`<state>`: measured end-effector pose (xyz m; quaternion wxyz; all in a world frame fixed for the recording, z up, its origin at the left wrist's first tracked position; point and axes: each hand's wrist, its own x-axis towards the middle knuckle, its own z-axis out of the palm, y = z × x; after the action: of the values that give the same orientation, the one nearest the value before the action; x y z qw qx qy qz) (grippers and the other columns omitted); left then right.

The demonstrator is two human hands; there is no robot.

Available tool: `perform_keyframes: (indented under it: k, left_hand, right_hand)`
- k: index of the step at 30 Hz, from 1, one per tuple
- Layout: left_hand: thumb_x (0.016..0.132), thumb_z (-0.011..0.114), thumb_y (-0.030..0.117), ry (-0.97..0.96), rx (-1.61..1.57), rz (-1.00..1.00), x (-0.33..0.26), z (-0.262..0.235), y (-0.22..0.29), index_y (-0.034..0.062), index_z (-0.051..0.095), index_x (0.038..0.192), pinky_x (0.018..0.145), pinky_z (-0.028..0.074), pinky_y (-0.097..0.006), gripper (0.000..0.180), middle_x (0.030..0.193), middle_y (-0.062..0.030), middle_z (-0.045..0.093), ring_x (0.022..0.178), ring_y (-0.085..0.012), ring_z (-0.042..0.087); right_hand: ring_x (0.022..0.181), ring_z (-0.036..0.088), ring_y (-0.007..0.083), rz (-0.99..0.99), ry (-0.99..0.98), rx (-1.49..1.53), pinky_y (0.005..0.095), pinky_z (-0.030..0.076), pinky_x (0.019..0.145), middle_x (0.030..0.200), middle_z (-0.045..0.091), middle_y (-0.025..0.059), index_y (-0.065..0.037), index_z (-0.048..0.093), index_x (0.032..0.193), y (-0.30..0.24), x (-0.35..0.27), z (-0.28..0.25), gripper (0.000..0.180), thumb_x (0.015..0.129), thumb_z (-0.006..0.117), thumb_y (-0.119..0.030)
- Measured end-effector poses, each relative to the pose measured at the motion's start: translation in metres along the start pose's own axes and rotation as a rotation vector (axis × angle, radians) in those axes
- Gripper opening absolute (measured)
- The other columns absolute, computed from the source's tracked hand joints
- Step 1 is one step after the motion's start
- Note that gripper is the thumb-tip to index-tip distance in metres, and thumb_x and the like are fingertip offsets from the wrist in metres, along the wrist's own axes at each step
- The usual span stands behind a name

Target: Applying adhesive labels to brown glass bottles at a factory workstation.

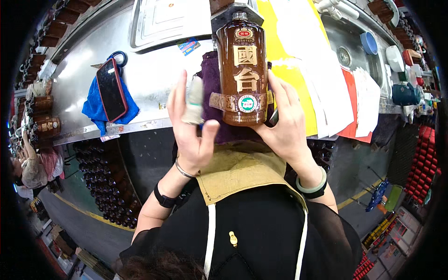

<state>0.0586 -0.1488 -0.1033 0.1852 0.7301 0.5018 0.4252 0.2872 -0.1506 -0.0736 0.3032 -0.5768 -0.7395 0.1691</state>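
Note:
A brown bottle (242,56) with gold characters, a red emblem near its neck and a round green-and-white label stands or lies on a dark purple cloth (211,77) at the bench's front edge. My right hand (285,119) grips the bottle's lower right side, thumb under the base and fingers along its flank. A small dark strip shows between that thumb and fingers; its kind is unclear. Left of the bottle, my left hand (189,133) is raised apart from it, fingers spread. One of its fingers wears a whitish wrapping (193,100), slightly smeared by motion.
A phone (112,89) rests on a blue cloth (91,105) at the left, beside blue-handled scissors (122,58). Behind is a metal tray (170,21). Yellow and white sheets (322,88) cover the right side, near a sink with a blue cup (368,43). Bottles (105,186) stand below the bench.

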Motion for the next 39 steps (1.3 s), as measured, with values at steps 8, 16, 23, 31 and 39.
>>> perform_keyframes:
  k: [8,16,23,31,39]
  left_hand:
    - [0.089,0.062,0.076,-0.350,0.085,0.114,-0.014,0.015,0.019,0.0059,0.075,0.126,0.123,0.007,-0.071,0.080,0.167,-0.0314,0.033,0.157,-0.0546,0.015]
    - [0.070,0.093,0.007,0.066,-0.104,0.017,-0.003,0.014,0.014,0.0008,0.058,0.142,0.114,0.043,-0.046,0.081,0.148,-0.0194,0.055,0.134,-0.0370,0.055]
    - [0.070,0.090,0.002,0.097,-0.135,0.085,0.009,0.027,0.017,-0.0017,0.062,0.141,0.105,0.052,-0.041,0.076,0.139,-0.0183,0.063,0.124,-0.0340,0.063]
    - [0.074,0.090,0.001,0.046,-0.189,0.016,-0.001,0.022,0.012,-0.0033,0.064,0.141,0.106,0.053,-0.043,0.072,0.141,-0.0197,0.066,0.124,-0.0359,0.066]
    - [0.069,0.088,-0.006,0.143,-0.121,0.241,-0.001,0.025,0.010,-0.0032,0.076,0.121,0.099,0.058,-0.042,0.053,0.127,-0.0177,0.074,0.120,-0.0365,0.069]
  right_hand:
    - [0.116,0.067,0.0387,0.037,0.024,0.311,0.0431,0.053,0.102,0.126,0.068,0.0248,0.008,0.057,0.144,-0.013,0.012,-0.020,0.087,0.069,0.094,-0.017]
    - [0.106,0.066,0.0255,0.009,-0.071,0.145,0.0363,0.054,0.089,0.125,0.063,0.0140,-0.007,0.064,0.144,-0.022,0.013,-0.033,0.083,0.067,0.096,-0.016]
    - [0.080,0.047,0.0113,0.324,0.023,0.523,0.0273,0.048,0.081,0.111,0.063,0.0051,-0.002,0.064,0.136,-0.013,0.016,-0.018,0.061,0.084,0.089,-0.022]
    - [0.077,0.043,0.0027,0.548,-0.051,0.888,0.0195,0.039,0.070,0.098,0.056,-0.0029,0.001,0.054,0.149,0.004,0.005,-0.009,0.072,0.089,0.087,-0.020]
    - [0.083,0.043,0.0047,0.503,-0.024,0.672,0.0198,0.038,0.075,0.093,0.047,-0.0054,0.003,0.055,0.148,-0.022,0.011,-0.002,0.070,0.091,0.086,-0.021]
